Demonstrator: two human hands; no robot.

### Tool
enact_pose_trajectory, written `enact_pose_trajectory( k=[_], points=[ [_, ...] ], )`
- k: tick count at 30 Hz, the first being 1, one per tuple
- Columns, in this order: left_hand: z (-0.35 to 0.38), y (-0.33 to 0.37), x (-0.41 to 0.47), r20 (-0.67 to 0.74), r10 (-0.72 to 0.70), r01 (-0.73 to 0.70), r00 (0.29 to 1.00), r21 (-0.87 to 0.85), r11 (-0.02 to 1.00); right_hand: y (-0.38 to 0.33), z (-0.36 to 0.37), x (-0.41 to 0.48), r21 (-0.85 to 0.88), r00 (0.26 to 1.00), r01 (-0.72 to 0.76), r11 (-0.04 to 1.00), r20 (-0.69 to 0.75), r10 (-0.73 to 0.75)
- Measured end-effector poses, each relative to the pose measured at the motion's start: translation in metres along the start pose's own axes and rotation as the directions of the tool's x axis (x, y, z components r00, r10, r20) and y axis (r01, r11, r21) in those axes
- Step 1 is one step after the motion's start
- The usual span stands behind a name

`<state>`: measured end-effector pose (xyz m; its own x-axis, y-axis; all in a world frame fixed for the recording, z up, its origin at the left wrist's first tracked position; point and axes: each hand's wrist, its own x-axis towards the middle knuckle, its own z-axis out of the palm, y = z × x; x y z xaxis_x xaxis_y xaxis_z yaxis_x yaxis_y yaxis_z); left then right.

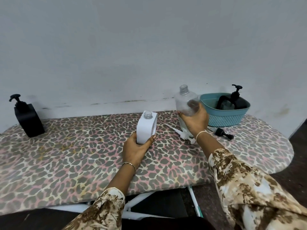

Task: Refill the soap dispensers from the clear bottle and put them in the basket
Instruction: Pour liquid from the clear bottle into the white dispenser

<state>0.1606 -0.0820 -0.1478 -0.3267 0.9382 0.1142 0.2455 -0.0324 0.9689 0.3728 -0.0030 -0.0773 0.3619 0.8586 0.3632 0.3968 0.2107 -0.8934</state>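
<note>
- Two hands in use, both forearms stretched forward over the ironing board [66, 155], patterned sleeves back from the wrists
- left hand [135, 150] low, fingers and thumb curled round the base of the white dispenser [146, 128]; dispenser stands mid-board, leaning slightly, neck open
- right hand [195, 120] higher, fingers wrapped round the clear bottle [185, 101], uncapped, upright, just right of the white dispenser; cannot tell if its base touches the board
- white pump [181, 132] and black cap [223, 133] lie near the right wrist
- teal basket [207, 103] at far right holds a black dispenser [238, 102]; second black dispenser [29, 118] stands far left
</note>
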Motion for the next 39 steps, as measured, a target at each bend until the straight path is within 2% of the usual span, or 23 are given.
enact_pose_trajectory(
  k=[5, 9, 15, 19, 25, 30, 39],
  points=[
    [0.000, 0.002, -0.001, 0.008, 0.007, -0.007, 1.000, -0.008, 1.000, -0.019, 0.007, -0.013, -0.273, 0.970, 0.242, 0.931, 0.063, -0.234],
    [0.001, 0.000, 0.000, 0.012, 0.008, -0.008, 1.000, -0.017, 1.000, -0.030, 0.006, -0.023, -0.388, 0.894, 0.442, 0.809, 0.113, -0.434],
    [-0.001, 0.005, -0.003, 0.011, 0.021, -0.021, 1.000, 0.016, 1.000, -0.036, 0.001, -0.036, -0.562, 0.847, 0.527, 0.638, 0.285, -0.449],
    [-0.002, 0.004, -0.003, 0.030, 0.007, -0.007, 1.000, 0.009, 1.000, -0.036, -0.001, -0.041, -0.583, 0.801, 0.588, 0.561, 0.325, -0.502],
    [-0.003, 0.007, -0.006, 0.026, 0.010, -0.010, 1.000, 0.028, 1.000, -0.036, -0.003, -0.039, -0.627, 0.773, 0.614, 0.479, 0.357, -0.524],
    [-0.003, 0.013, -0.008, 0.008, 0.025, -0.025, 1.000, 0.093, 0.995, -0.040, -0.006, -0.038, -0.649, 0.700, 0.667, 0.367, 0.375, -0.608],
    [-0.004, 0.016, -0.010, 0.010, 0.023, -0.024, 1.000, 0.100, 0.995, -0.038, -0.005, -0.033, -0.651, 0.682, 0.691, 0.314, 0.443, -0.583]
  ],
)
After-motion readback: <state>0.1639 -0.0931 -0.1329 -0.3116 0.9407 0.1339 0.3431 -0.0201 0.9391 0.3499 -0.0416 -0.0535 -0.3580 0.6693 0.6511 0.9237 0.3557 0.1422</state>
